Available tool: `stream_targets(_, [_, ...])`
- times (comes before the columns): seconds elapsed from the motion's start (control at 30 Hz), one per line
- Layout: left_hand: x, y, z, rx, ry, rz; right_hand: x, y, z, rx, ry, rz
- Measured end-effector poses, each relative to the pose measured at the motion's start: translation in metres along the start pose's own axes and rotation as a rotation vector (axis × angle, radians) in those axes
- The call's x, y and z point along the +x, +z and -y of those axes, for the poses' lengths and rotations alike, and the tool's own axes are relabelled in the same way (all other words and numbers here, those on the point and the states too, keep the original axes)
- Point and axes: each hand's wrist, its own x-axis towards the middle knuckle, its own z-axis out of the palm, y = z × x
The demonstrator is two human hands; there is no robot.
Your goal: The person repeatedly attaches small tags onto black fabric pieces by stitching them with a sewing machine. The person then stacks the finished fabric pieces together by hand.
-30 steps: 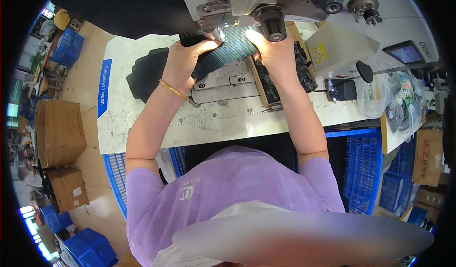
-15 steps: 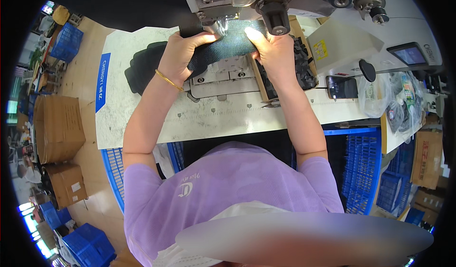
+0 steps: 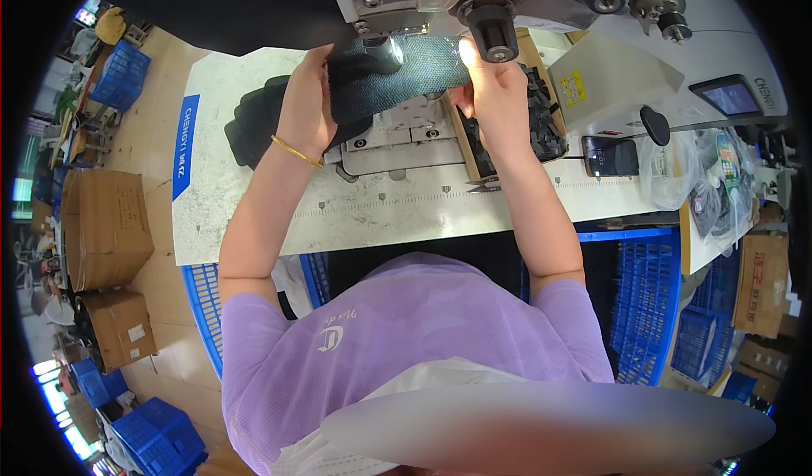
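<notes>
A piece of dark mesh fabric (image 3: 419,71) lies stretched under the head of a sewing machine (image 3: 397,21), brightly lit on its right half. The machine's metal presser part (image 3: 385,53) stands over its left half. At the fabric's right edge, my right hand (image 3: 499,95) pinches it, thumb on top and fingers curled below. My left hand (image 3: 306,108), with a gold bangle at the wrist, rests along the left edge; most of its fingers are hidden, so its grip cannot be made out. Black fabric pieces (image 3: 255,125) lie beside my left hand.
Right of the metal plate (image 3: 402,150) stands a cardboard box (image 3: 471,150) of small black pieces. Small pointed scissors or tweezers (image 3: 486,187) lie before it. A phone (image 3: 611,156) and a plastic bag (image 3: 668,171) sit farther right. Blue baskets (image 3: 644,307) stand below the table edge.
My left thumb has come off the fabric's top, and the left hand has shifted to its left edge. My right hand has slid slightly right, still pinching.
</notes>
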Motion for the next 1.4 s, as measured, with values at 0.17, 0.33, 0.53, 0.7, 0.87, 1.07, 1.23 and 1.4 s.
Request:
stream_targets(0.17, [-0.011, 0.008, -0.003, -0.065, -0.002, 0.097, -0.004, -0.007, 0.000, 0.073, -0.007, -0.014])
stream_targets(0.33, [-0.009, -0.012, 0.003, 0.148, 0.125, 0.042, -0.017, -0.007, -0.001, 0.109, -0.045, -0.024])
stream_targets(0.53, [-0.004, -0.101, 0.007, 0.330, 0.339, -0.108, -0.079, -0.007, -0.030, -0.102, 0.029, 0.035])
stream_targets(0.7, [0.006, -0.141, 0.020, 0.763, 0.482, -0.221, -0.096, 0.017, -0.073, -0.094, 0.231, 0.297])
stream_targets(0.87, [0.032, -0.189, 0.009, 0.974, 0.847, -0.508, -0.098, 0.033, -0.109, -0.329, 0.070, 0.328])
stream_targets(1.07, [0.065, -0.284, -0.005, 0.986, 0.326, -0.767, -0.075, 0.081, -0.095, -0.708, -0.588, 0.264])
stream_targets(1.23, [0.048, -0.244, -0.005, 0.340, 0.064, -0.446, -0.015, 0.130, -0.122, -0.784, -0.713, 0.043])
stream_targets(1.4, [0.015, -0.214, 0.006, 0.503, 0.190, 0.008, 0.023, 0.192, -0.158, -0.661, -0.464, 0.109])
